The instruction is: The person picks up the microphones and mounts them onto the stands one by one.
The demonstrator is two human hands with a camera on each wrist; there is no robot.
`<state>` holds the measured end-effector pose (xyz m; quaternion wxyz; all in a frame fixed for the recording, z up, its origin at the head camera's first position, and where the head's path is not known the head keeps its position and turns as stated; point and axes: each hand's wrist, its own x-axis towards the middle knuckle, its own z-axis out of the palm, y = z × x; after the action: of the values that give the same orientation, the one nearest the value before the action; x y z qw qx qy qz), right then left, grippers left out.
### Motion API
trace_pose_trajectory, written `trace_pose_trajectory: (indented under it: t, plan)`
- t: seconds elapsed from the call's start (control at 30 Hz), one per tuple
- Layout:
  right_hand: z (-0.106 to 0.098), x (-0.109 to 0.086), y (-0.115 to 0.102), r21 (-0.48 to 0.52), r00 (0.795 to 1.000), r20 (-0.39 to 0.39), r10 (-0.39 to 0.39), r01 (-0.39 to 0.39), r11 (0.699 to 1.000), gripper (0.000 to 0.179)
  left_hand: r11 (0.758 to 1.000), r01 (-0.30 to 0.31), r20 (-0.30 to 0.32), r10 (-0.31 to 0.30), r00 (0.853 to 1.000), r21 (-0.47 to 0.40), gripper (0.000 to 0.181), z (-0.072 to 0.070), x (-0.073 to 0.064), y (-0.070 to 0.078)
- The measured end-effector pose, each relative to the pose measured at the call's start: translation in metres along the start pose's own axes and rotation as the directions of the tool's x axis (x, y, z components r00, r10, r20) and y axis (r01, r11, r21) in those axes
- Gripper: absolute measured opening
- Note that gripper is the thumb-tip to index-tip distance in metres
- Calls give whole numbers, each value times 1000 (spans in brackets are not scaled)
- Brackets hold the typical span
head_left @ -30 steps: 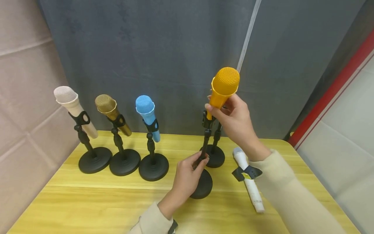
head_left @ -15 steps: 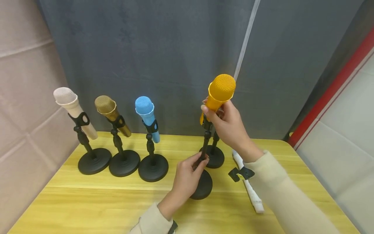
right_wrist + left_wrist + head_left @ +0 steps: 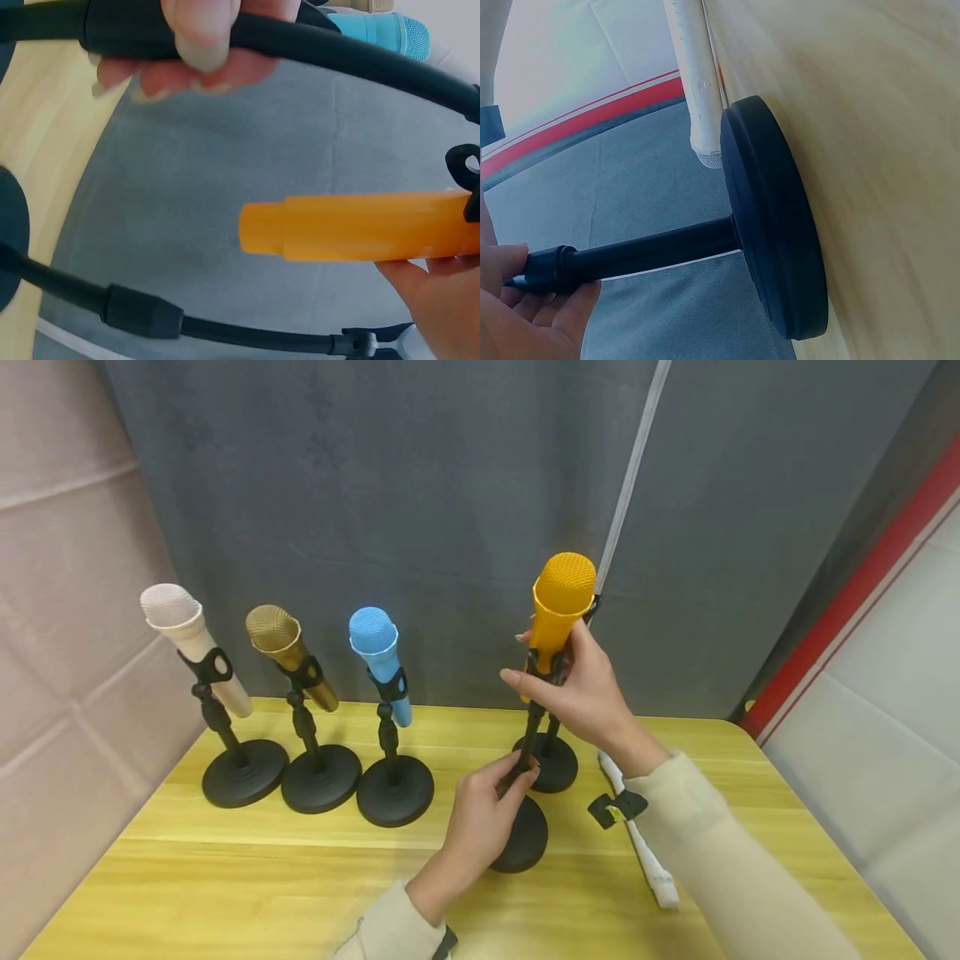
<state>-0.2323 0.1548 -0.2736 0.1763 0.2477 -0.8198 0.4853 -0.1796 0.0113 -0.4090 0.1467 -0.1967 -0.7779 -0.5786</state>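
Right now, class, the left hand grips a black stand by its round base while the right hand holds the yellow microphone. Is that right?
Not quite: the left wrist view shows the left hand gripping the stand's pole, above its round base. The right hand does hold the yellow microphone.

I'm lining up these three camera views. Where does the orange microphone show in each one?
Head: right of centre, the orange microphone points head-up in the right hand.
Left wrist: not in the picture.
Right wrist: its handle runs in from the right edge, just below mid-height, head end out of frame.
Shared landmark: the black stand gripped by the left hand, seen in all three views.
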Motion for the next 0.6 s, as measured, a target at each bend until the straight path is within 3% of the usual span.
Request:
trace_pose_trajectory:
  t: [0.23,0.6]
  plan:
    - [4,-1,4,42,997,-78,-25,29,999,62,1000,1,-4,-1,1000,2,19,1,0,0]
    - [7,0,4,63,994,-104,-32,39,997,58,1000,6,-12,-6,1000,-15,17,1,0,1]
